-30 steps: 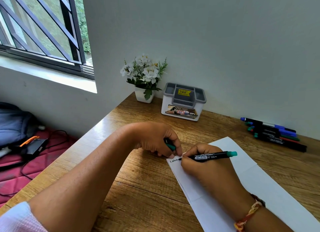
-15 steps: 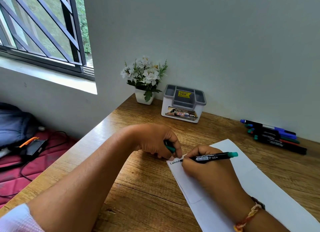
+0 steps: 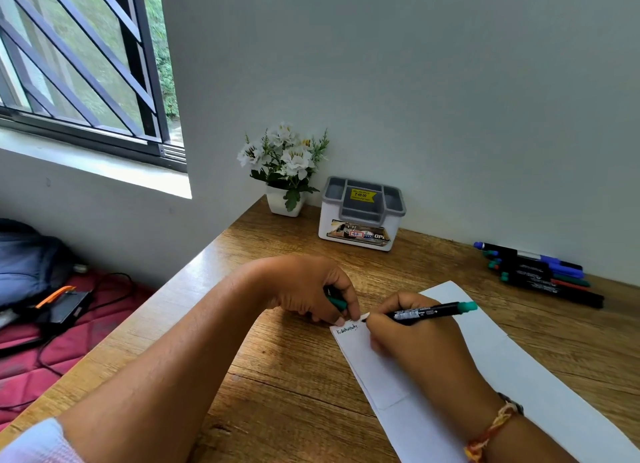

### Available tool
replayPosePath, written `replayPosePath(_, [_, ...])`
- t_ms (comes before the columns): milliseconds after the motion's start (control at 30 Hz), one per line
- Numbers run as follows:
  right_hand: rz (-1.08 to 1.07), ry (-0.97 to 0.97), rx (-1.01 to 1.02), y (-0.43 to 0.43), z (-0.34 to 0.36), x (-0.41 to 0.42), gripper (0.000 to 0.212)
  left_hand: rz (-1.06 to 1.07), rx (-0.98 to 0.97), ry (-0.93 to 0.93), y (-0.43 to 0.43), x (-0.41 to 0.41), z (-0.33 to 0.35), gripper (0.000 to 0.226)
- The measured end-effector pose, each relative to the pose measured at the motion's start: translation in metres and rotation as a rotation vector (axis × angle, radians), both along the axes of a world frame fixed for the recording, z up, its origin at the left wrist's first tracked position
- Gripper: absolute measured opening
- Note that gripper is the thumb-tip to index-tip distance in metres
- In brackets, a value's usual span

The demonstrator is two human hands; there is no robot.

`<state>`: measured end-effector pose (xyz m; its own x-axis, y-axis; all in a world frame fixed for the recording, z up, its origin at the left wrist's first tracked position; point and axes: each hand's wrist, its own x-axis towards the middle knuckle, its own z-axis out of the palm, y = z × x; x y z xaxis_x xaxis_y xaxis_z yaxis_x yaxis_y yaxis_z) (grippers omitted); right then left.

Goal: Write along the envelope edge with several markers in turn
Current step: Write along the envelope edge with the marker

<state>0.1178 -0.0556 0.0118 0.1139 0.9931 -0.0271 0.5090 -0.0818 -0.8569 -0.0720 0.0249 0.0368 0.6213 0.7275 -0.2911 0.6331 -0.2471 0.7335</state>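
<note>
Now right fingers (image 3: 393, 305) pinch the marker (image 3: 429, 312) on the envelope (image 3: 554, 393), left fingers (image 3: 348, 294) grip a green cap (image 3: 336, 302); pot (image 3: 285, 203) holds flowers (image 3: 289, 154).

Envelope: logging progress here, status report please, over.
Right hand grips green marker, tip at envelope edge beside short writing. Left hand holds cap, fingertip pins corner. Nothing obstructing.

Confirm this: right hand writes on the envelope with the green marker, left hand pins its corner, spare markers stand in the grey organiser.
Wrong in one thing: the head view shows the spare markers lying flat on the table, right of the grey organiser. The rest holds.
</note>
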Motion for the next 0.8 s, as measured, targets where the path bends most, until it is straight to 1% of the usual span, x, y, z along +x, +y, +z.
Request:
replayPosePath(67, [-0.039, 0.163, 0.000, 0.000, 0.001, 0.002, 0.007, 0.029, -0.001, -0.032, -0.001, -0.001, 0.000, 0.021])
replayPosePath(133, [-0.062, 0.363, -0.002, -0.001, 0.006, 0.005, 0.011, 0.111, 0.014, -0.128, -0.001, -0.002, -0.001, 0.024])
replayPosePath(167, [-0.067, 0.434, 0.011, 0.000, 0.008, 0.006, 0.013, 0.162, 0.014, -0.197, -0.001, -0.002, -0.002, 0.027])
replayPosePath(267, [-0.065, 0.576, 0.078, 0.002, 0.020, 0.014, 0.019, 0.214, -0.048, -0.406, -0.002, 0.001, -0.002, 0.036])
replayPosePath(367, [-0.047, 0.742, 0.092, 0.001, 0.034, 0.021, 0.017, 0.212, -0.136, -0.612, -0.006, 0.009, 0.001, 0.034])
replayPosePath(400, [-0.042, 0.778, 0.092, 0.001, 0.037, 0.023, 0.022, 0.217, -0.165, -0.673, -0.007, 0.011, 0.003, 0.033])
replayPosePath(467, [-0.044, 0.787, 0.100, -0.001, 0.042, 0.027, 0.035, 0.213, -0.187, -0.736, -0.010, 0.014, 0.005, 0.031])
replayPosePath(533, [-0.051, 0.758, 0.104, -0.002, 0.044, 0.029, 0.040, 0.200, -0.201, -0.755, -0.013, 0.017, 0.006, 0.031])
replayPosePath(633, [-0.051, 0.749, 0.090, -0.002, 0.044, 0.033, 0.043, 0.198, -0.217, -0.751, -0.015, 0.020, 0.008, 0.035])
replayPosePath(800, [-0.046, 0.736, 0.090, -0.001, 0.043, 0.036, 0.039, 0.182, -0.209, -0.716, -0.017, 0.023, 0.010, 0.045])
